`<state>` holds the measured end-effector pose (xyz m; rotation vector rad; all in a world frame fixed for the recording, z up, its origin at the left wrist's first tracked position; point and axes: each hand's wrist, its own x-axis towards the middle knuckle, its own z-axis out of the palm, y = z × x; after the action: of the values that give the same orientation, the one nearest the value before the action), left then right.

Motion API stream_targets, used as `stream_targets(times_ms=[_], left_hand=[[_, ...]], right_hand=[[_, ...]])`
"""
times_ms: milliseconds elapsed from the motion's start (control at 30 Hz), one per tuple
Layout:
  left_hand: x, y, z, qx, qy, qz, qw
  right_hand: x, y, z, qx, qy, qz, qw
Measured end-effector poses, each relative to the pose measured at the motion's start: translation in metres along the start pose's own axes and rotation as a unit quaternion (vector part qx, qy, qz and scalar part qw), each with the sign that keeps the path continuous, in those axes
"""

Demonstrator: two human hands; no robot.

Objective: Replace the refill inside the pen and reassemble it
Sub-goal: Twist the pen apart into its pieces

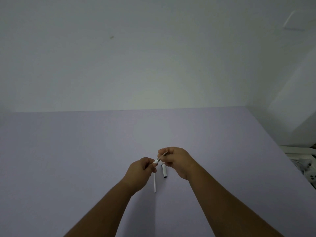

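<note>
My left hand (142, 170) grips the white pen barrel (155, 183), which slants down toward me below the fist. A silver collar shows at the barrel's upper end (157, 160). My right hand (176, 159) pinches the thin refill (164, 154), whose lower end meets the collar; how far it sits inside I cannot tell. The white pen cap (164, 171) with a dark end lies on the lilac table (85, 151), just below my right hand.
A pale wall rises behind the table's far edge. At the right, beyond the table edge, stands white furniture (297, 151) with a white object bearing dark spots (310, 170).
</note>
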<state>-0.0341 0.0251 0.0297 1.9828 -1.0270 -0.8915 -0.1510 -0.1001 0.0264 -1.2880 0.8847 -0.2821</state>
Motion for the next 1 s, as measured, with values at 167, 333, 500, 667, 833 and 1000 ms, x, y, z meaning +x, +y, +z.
stream_targets(times_ms=[167, 333, 500, 667, 833, 1000], left_hand=[[0.0, 0.001, -0.001, 0.004, 0.0, 0.004, 1.0], [0.0, 0.001, 0.0, 0.005, 0.002, 0.005, 1.0], [0.0, 0.003, -0.001, 0.007, 0.001, 0.004, 1.0], [-0.002, 0.002, -0.002, -0.003, 0.0, -0.003, 1.0], [-0.006, 0.003, -0.001, -0.035, -0.005, -0.007, 0.999], [-0.008, 0.004, -0.002, -0.057, -0.012, -0.008, 0.998]], right_hand=[[-0.006, -0.005, 0.004, -0.007, 0.014, 0.036, 0.999], [-0.006, -0.005, 0.004, 0.021, -0.012, 0.004, 1.0], [-0.01, -0.006, 0.004, -0.009, 0.013, 0.018, 1.0], [-0.012, -0.007, 0.005, 0.051, -0.004, 0.027, 0.998], [-0.009, -0.009, 0.007, 0.074, 0.073, 0.005, 0.995], [-0.006, -0.015, 0.006, 0.06, 0.084, -0.016, 0.995]])
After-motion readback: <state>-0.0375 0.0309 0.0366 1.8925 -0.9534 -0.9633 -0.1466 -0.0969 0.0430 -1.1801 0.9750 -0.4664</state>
